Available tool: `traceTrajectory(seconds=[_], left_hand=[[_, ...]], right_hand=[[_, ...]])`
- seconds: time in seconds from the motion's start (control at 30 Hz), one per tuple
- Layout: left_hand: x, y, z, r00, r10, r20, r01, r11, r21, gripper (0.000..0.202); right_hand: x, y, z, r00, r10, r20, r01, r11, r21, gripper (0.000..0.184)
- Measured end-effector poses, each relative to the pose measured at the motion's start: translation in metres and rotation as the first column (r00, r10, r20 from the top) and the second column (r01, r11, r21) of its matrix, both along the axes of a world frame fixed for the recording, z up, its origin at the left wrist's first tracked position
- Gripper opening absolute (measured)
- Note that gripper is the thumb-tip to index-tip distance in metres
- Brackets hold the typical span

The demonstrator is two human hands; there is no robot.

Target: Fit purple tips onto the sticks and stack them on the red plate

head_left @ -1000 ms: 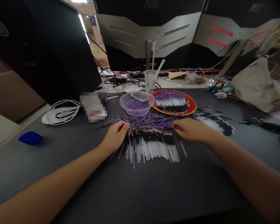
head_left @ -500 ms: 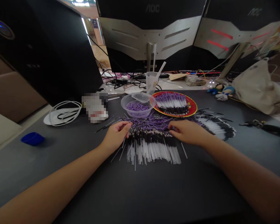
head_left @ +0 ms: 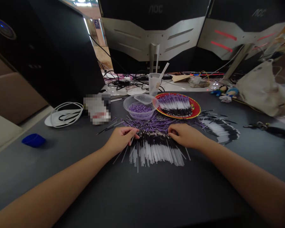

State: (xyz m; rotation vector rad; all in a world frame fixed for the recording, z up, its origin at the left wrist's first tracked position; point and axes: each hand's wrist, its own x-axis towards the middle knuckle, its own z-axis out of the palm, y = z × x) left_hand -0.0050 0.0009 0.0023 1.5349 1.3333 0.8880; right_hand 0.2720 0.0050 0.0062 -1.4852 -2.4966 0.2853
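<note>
A row of thin white sticks with black upper parts and pale tips, which look like pen refills [head_left: 156,152], lies spread on the dark table. At the row's left end my left hand [head_left: 120,139] is closed in a pinch, with a thin refill showing below its fingers. My right hand [head_left: 186,134] rests at the row's right end, fingers curled over the black parts; what they hold, if anything, is hidden. Behind the row lies a heap of small purple sticks [head_left: 154,123]. More of them fill a clear plastic bowl [head_left: 127,107].
A red plate [head_left: 196,109] carries purple-topped refills. More refills [head_left: 218,128] lie to the right. A plastic cup [head_left: 154,85], monitors [head_left: 154,31] and cables are behind. On the left are a blue cup-like piece [head_left: 33,140], a white cable [head_left: 66,115] and a computer case [head_left: 52,50].
Both hands have moved slightly inward over the row of refills, my left hand to the right and my right hand to the left. A thin refill now shows below the left fingers.
</note>
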Motion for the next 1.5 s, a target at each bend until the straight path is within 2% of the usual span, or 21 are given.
traceTrajectory(seconds=[0.27,0.43,0.53,0.6,0.7,0.83,0.97,1.17,1.33,1.5], left_hand=[[0.000,0.001,-0.005,0.992,-0.038,0.119,0.027,0.996,0.088,0.027],[-0.002,0.003,-0.012,0.994,-0.056,0.094,0.047,0.994,0.095,0.027],[-0.003,0.003,-0.015,0.998,-0.040,0.042,0.034,0.989,0.143,0.028],[-0.005,0.002,-0.014,0.999,0.008,-0.033,0.002,0.962,0.272,0.026],[-0.006,-0.001,-0.011,0.984,0.088,-0.155,0.002,0.863,0.504,0.020],[-0.005,-0.005,-0.007,0.966,0.068,-0.250,0.104,0.781,0.616,0.017],[-0.004,-0.007,-0.008,0.938,0.058,-0.342,0.185,0.750,0.635,0.015],[-0.004,-0.008,-0.011,0.924,0.032,-0.381,0.213,0.783,0.584,0.026],[-0.005,-0.008,-0.012,0.923,0.011,-0.384,0.217,0.810,0.545,0.027],[-0.006,-0.010,-0.008,0.898,-0.028,-0.440,0.286,0.796,0.534,0.023]], right_hand=[[0.001,0.000,0.003,1.000,0.001,0.013,0.000,0.999,-0.053,0.012],[0.007,0.003,0.006,0.998,0.047,-0.029,-0.051,0.988,-0.143,0.014],[0.007,0.003,0.007,1.000,0.031,-0.001,-0.031,0.991,-0.134,0.014],[0.006,0.003,0.006,1.000,0.009,0.017,-0.006,0.992,-0.122,0.012],[0.004,0.004,0.004,0.999,-0.042,0.022,0.044,0.989,-0.144,0.009],[0.001,0.004,0.001,0.998,-0.059,0.027,0.060,0.996,-0.073,0.005],[0.000,0.002,0.001,0.998,-0.033,0.047,0.033,0.999,0.006,0.004],[-0.003,0.001,-0.002,0.998,-0.046,0.049,0.045,0.999,0.014,0.007],[-0.006,-0.003,-0.003,0.994,-0.057,0.091,0.048,0.994,0.098,0.009],[-0.004,-0.007,0.007,0.999,-0.027,-0.033,0.032,0.991,0.129,0.012]])
